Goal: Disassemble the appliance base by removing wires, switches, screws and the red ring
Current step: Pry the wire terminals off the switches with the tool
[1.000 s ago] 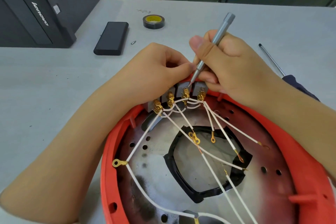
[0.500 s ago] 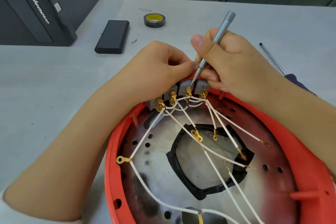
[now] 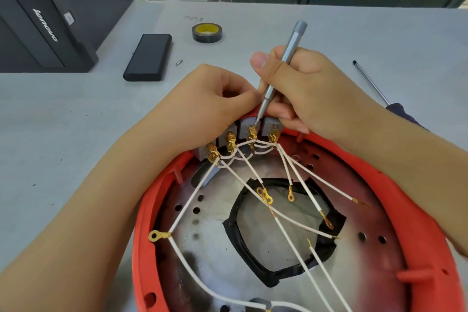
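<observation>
While the red ring point(image 3: 141, 248) lies on the grey table point(image 3: 63, 121) just below us, we curl our left hand point(image 3: 202, 109) at the ring's far rim, fingers bunched behind the grey switches point(image 3: 245, 129); what they clasp, we cannot tell. Our right hand point(image 3: 304, 88) pinches a slim screwdriver point(image 3: 281, 68), tip at one switch's brass terminal. White wires point(image 3: 192, 202) fan across the ring's metal plate.

tape roll point(image 3: 207, 32) at 12 | power bank point(image 3: 148, 57) at 11 | loose bit point(image 3: 179, 62) beside it | computer point(image 3: 43, 23) at 10 | second screwdriver point(image 3: 372, 83) at 2
</observation>
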The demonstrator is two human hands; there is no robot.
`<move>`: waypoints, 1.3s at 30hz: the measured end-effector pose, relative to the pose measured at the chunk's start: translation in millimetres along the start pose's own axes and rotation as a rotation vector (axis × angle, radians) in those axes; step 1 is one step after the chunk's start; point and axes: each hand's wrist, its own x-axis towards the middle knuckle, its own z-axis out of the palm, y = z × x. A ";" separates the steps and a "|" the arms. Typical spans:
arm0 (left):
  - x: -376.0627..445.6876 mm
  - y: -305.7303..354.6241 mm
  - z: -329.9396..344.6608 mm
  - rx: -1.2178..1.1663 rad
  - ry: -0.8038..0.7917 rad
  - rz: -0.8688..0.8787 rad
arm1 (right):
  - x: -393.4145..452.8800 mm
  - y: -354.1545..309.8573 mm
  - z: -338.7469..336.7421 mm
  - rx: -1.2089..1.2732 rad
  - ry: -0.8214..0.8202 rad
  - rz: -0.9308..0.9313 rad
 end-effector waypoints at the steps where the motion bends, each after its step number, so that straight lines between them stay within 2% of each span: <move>1: 0.0 -0.4 -0.3 0.000 0.001 0.000 | -1.2 0.8 -0.2 0.052 0.028 -0.011; 3: -0.6 -0.7 -0.8 -0.001 -0.004 -0.005 | -2.2 2.3 -0.8 0.124 0.074 -0.023; 7: -1.4 -0.1 -1.6 0.003 0.001 -0.006 | -0.1 5.3 0.8 -0.004 0.046 -0.047; 17: -1.5 1.0 0.0 -0.011 0.004 0.006 | 5.1 3.7 4.5 -0.130 0.025 -0.041; 26: -1.5 0.9 -0.8 -0.015 0.010 -0.002 | -0.1 4.0 4.1 -0.019 0.041 -0.058; 31: -0.8 0.2 0.0 -0.011 0.016 0.000 | 1.9 4.1 4.2 -0.071 0.046 -0.063; 39: -0.7 1.0 -0.9 -0.011 -0.001 -0.010 | 3.6 -1.1 1.7 0.001 -0.045 -0.010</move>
